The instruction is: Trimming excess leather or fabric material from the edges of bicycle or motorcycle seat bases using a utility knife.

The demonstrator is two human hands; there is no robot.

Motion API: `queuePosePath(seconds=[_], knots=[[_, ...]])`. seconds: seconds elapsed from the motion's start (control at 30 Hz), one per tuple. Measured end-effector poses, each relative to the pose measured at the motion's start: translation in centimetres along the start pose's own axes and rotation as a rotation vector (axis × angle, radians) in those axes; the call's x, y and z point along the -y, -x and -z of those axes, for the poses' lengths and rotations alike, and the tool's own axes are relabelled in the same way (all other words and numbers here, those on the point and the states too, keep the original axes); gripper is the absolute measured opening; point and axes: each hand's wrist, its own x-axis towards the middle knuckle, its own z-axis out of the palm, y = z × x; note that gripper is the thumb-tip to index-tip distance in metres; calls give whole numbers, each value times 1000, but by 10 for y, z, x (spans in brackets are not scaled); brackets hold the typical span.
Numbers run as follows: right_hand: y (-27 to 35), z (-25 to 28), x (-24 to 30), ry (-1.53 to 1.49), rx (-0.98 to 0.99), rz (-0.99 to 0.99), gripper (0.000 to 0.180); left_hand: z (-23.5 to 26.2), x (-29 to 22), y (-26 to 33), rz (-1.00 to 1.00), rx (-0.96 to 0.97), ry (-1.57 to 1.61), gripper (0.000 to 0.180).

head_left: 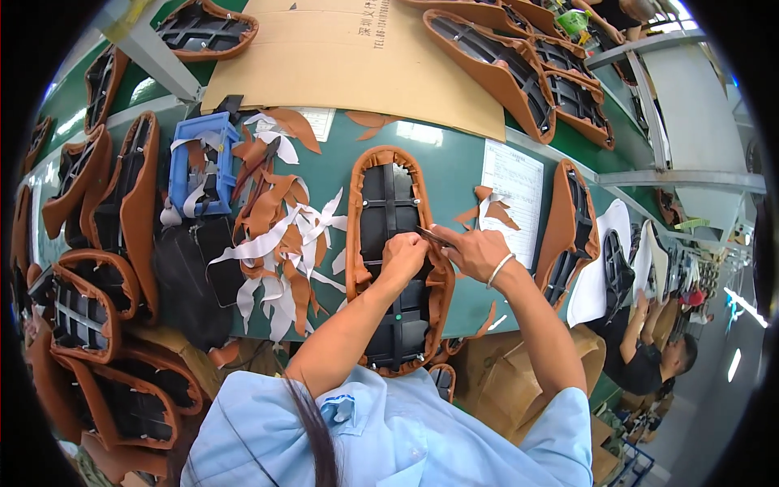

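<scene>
Seat (410, 300) lying before the worker (389, 438), on the table (458, 166)
Scraps (288, 235) are lying left of it, a crate (225, 154) sitting farther left; paper (515, 183) is resting right, cardboard (349, 69) spreading behind.

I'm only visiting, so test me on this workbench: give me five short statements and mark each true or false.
1. The right hand holds a slim dark tool over the long brown-edged panel. True.
2. The left hand is inside the plastic bin. False: it is at the panel, and the blue bin stands off to the left.
3. The scraps left of the panel are all brown. False: white scraps lie among the brown scraps.
4. A printed sheet lies right of the panel. True.
5. The right wrist is bare. False: it wears a pale bracelet.
</scene>
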Motion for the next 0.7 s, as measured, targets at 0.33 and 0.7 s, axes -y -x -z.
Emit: queuePosePath(seconds=[0.33,0.7], knots=[[59,-1,16,-57,-99,-7,39,12,-8,22,-119,71,482,14],[104,-144,57,-75,-723,-241,55,31,-70,92,-428,431,450,16]])
